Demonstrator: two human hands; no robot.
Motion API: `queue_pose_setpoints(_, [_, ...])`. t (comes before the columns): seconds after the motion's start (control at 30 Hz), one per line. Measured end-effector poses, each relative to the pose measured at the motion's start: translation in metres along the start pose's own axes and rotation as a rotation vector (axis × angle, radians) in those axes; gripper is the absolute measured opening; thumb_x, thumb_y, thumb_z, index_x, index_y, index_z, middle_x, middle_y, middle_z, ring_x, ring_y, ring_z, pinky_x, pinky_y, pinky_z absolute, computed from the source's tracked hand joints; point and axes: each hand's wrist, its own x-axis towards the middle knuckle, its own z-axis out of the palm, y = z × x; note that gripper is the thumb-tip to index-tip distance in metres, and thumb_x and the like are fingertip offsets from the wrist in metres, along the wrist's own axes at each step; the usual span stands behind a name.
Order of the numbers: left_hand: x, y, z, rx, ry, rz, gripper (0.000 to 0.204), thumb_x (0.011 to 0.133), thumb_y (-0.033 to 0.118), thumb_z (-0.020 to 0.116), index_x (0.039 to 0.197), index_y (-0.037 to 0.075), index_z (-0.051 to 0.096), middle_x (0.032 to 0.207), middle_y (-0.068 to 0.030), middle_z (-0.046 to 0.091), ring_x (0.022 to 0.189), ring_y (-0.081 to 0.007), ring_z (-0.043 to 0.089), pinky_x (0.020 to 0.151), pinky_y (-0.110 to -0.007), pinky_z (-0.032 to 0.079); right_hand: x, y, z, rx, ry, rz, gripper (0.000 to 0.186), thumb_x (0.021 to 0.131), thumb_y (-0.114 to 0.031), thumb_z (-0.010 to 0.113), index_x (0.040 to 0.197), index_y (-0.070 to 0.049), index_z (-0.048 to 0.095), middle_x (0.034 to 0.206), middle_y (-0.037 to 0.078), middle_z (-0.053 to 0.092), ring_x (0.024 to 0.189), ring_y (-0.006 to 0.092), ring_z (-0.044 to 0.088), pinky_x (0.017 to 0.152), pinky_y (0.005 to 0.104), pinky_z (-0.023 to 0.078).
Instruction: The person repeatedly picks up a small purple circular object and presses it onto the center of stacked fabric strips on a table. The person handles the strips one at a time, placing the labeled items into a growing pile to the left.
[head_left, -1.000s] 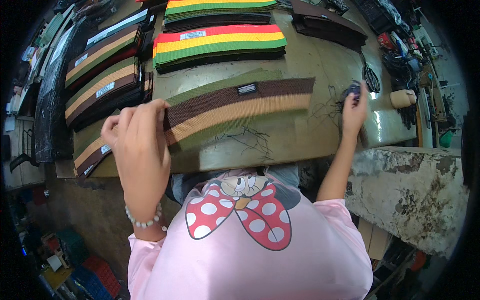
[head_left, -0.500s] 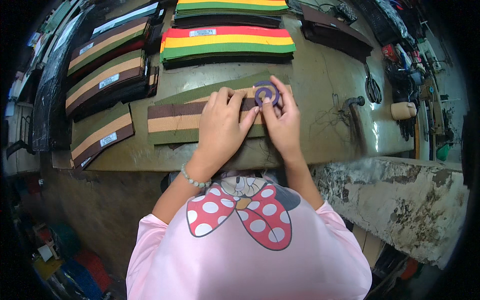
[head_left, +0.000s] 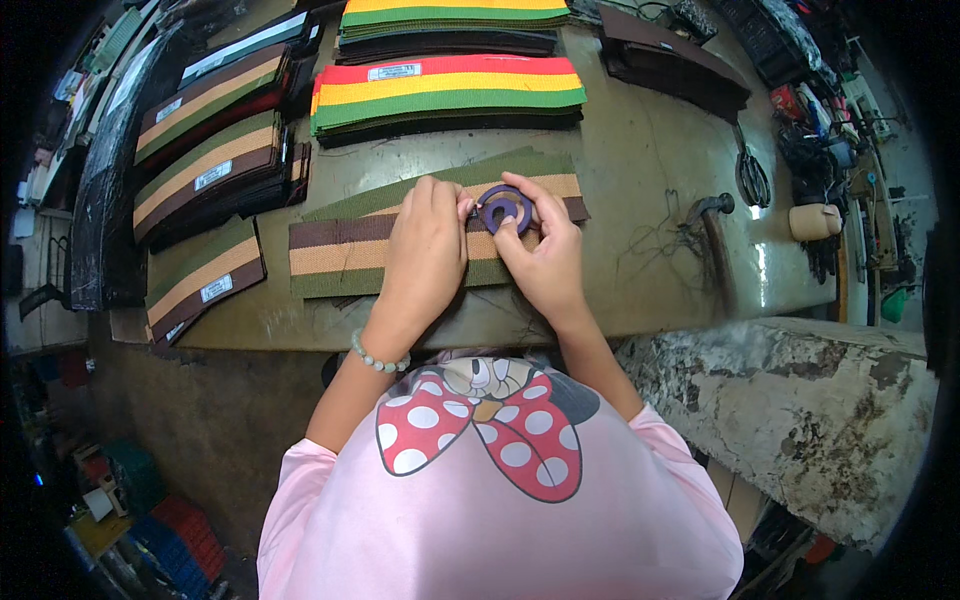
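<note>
A striped brown, tan and olive woven strap (head_left: 335, 250) lies flat on the metal table, over another olive and tan strap (head_left: 350, 205). My left hand (head_left: 425, 245) rests on the upper strap, fingers drawn together at a small dark piece (head_left: 475, 211) that I cannot make out. My right hand (head_left: 542, 255) grips a purple spiral disc (head_left: 497, 197) just right of those fingertips, its thumb pressed on the disc, over the strap.
Stacks of red, yellow and green straps (head_left: 450, 90), olive and tan straps (head_left: 205, 165) and dark brown pieces (head_left: 660, 55) line the table (head_left: 640, 290). A hammer (head_left: 715, 210), loose threads, dark cord (head_left: 752, 175) and a beige spool (head_left: 813, 222) lie at the right.
The strap my left hand held raised now lies flat. My right hand has come in from the far right with the purple disc to beside my left fingertips.
</note>
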Motion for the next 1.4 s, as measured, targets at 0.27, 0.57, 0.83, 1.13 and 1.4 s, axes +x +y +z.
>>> queue_pose_setpoints(0.27, [0.0, -0.004, -0.002, -0.073, -0.011, -0.033, 0.013, 0.098, 0.009, 0.055, 0.098, -0.004, 0.054, 0.095, -0.0217, 0.055, 0.09, -0.0407, 0.056, 0.081, -0.048, 0.046, 0.002, -0.005, 0.003, 0.005, 0.04, -0.022, 0.043, 0.078, -0.008, 0.066, 0.121, -0.005, 0.066, 0.096, 0.02, 0.064, 0.083, 0.0294, 0.064, 0.08, 0.0366, 0.053])
queue_pose_setpoints(0.57, [-0.008, -0.017, -0.024, -0.406, 0.22, -0.317, 0.023, 0.106, 0.017, 0.043, 0.098, -0.002, 0.052, 0.09, -0.0156, 0.052, 0.081, -0.0291, 0.054, 0.078, -0.038, 0.045, 0.001, -0.014, 0.008, -0.046, 0.02, 0.015, 0.044, 0.079, -0.011, 0.067, 0.123, -0.008, 0.067, 0.096, 0.017, 0.062, 0.085, 0.0304, 0.063, 0.082, 0.0386, 0.052])
queue_pose_setpoints(0.83, [-0.073, -0.006, -0.083, -0.201, -0.001, -0.168, 0.017, 0.089, 0.01, 0.069, 0.101, 0.001, 0.063, 0.093, -0.0131, 0.059, 0.077, -0.0269, 0.058, 0.068, -0.038, 0.048, -0.005, -0.017, 0.021, -0.277, 0.003, -0.09, 0.045, 0.08, -0.017, 0.068, 0.125, -0.014, 0.068, 0.095, 0.015, 0.062, 0.088, 0.0317, 0.056, 0.088, 0.0417, 0.046])
queue_pose_setpoints(1.13, [-0.068, -0.043, -0.079, -0.008, 0.172, -0.278, 0.018, 0.089, 0.009, 0.071, 0.102, -0.001, 0.067, 0.09, -0.011, 0.061, 0.081, -0.0229, 0.06, 0.068, -0.035, 0.048, 0.003, -0.047, 0.046, -0.044, -0.155, -0.094, 0.045, 0.083, -0.014, 0.066, 0.128, -0.008, 0.064, 0.093, 0.015, 0.059, 0.089, 0.0293, 0.058, 0.087, 0.041, 0.047])
queue_pose_setpoints(1.4, [-0.081, -0.061, -0.072, -0.42, 0.33, -0.537, 0.015, 0.097, 0.012, 0.064, 0.099, -0.002, 0.063, 0.086, -0.0077, 0.063, 0.073, -0.0142, 0.059, 0.068, -0.029, 0.049, 0.004, -0.055, 0.079, -0.187, -0.365, -0.259, 0.046, 0.08, -0.02, 0.067, 0.124, -0.008, 0.066, 0.09, 0.014, 0.063, 0.092, 0.0287, 0.059, 0.088, 0.0414, 0.039])
